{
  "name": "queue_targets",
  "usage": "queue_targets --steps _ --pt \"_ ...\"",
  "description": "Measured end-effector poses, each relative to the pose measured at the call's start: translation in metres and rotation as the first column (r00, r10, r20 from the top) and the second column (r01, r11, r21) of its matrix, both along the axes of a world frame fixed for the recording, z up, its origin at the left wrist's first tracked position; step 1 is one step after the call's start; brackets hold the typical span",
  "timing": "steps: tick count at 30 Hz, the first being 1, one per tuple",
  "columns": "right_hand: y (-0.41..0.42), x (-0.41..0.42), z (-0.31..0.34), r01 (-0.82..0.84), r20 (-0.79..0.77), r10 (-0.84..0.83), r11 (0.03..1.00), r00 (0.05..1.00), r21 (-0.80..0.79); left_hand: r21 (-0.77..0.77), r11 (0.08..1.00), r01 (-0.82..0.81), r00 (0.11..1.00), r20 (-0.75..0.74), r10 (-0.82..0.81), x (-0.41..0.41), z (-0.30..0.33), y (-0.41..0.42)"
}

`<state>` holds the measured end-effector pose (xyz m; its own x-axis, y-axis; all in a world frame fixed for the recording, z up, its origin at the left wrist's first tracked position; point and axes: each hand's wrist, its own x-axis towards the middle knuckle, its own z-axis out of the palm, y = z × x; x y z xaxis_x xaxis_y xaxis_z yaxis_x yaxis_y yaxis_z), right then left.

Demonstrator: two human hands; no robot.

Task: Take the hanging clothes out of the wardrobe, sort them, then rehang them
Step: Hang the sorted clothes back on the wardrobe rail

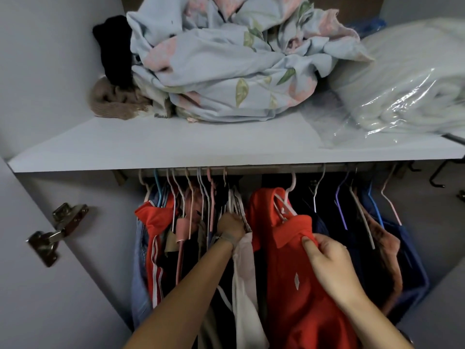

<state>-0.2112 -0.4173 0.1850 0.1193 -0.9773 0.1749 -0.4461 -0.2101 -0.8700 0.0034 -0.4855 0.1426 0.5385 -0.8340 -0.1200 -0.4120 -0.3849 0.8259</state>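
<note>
Clothes hang on a rail [264, 170] under the wardrobe shelf. In the middle hangs a red polo shirt [297, 273] on a white hanger [289, 190]. My right hand [329, 265] pinches the shirt's collar and shoulder. My left hand [230, 226] reaches in left of it and grips a bunch of white hangers [235, 200] above a pale pink garment [245, 273]. Left of that hang a red jacket with white stripes [153, 238] and denim. Dark, brown and blue garments [392, 248] hang on the right.
The white shelf [176, 144] above the rail carries a crumpled floral sheet [226, 61], a black item, a brown knit piece [110, 102] and bedding in clear plastic [402, 81]. The open door with metal hinges [55, 230] stands at left.
</note>
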Motion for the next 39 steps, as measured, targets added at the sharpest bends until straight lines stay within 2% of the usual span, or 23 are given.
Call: queue_targets --steps 3,9,13,17,23,27,30,32,35,39 --pt "-0.009 0.012 0.014 -0.02 -0.044 0.019 0.999 0.999 -0.038 -0.054 0.998 -0.03 0.995 -0.093 0.025 0.011 -0.005 0.002" --pt "-0.04 0.062 0.01 -0.044 -0.11 0.033 0.994 0.993 -0.096 -0.104 0.995 0.004 0.997 -0.078 -0.012 0.03 -0.012 0.007" --pt "-0.053 0.098 -0.019 -0.063 -0.179 0.058 0.998 0.982 -0.021 -0.114 0.989 0.095 0.985 -0.134 -0.11 0.03 -0.013 0.016" --pt "-0.062 0.117 -0.033 -0.073 -0.258 0.1 0.991 0.961 0.115 -0.168 0.978 0.124 0.992 0.017 -0.123 0.029 -0.012 0.039" --pt "-0.073 0.121 -0.043 -0.109 -0.475 0.213 0.965 0.854 0.237 -0.207 0.957 0.203 0.971 0.171 -0.169 0.025 -0.019 0.062" --pt "-0.066 0.121 -0.052 -0.151 -0.406 0.271 0.941 0.873 0.303 -0.24 0.96 0.147 0.979 0.174 -0.106 0.026 -0.014 0.073" --pt "-0.056 0.118 -0.061 -0.215 -0.338 0.313 0.931 0.888 0.295 -0.254 0.941 0.225 0.955 0.25 -0.161 0.029 -0.004 0.084" --pt "-0.05 0.109 -0.066 -0.204 -0.313 0.281 0.945 0.907 0.255 -0.265 0.918 0.296 0.927 0.311 -0.209 0.031 0.003 0.088" --pt "-0.045 0.079 -0.068 -0.099 -0.225 0.162 0.958 0.961 0.27 -0.29 0.879 0.38 0.888 0.381 -0.258 0.026 0.014 0.085" --pt "-0.036 0.01 -0.08 -0.003 -0.385 0.122 0.955 0.915 0.296 -0.224 0.832 0.508 0.794 0.496 -0.351 -0.006 0.021 0.071"
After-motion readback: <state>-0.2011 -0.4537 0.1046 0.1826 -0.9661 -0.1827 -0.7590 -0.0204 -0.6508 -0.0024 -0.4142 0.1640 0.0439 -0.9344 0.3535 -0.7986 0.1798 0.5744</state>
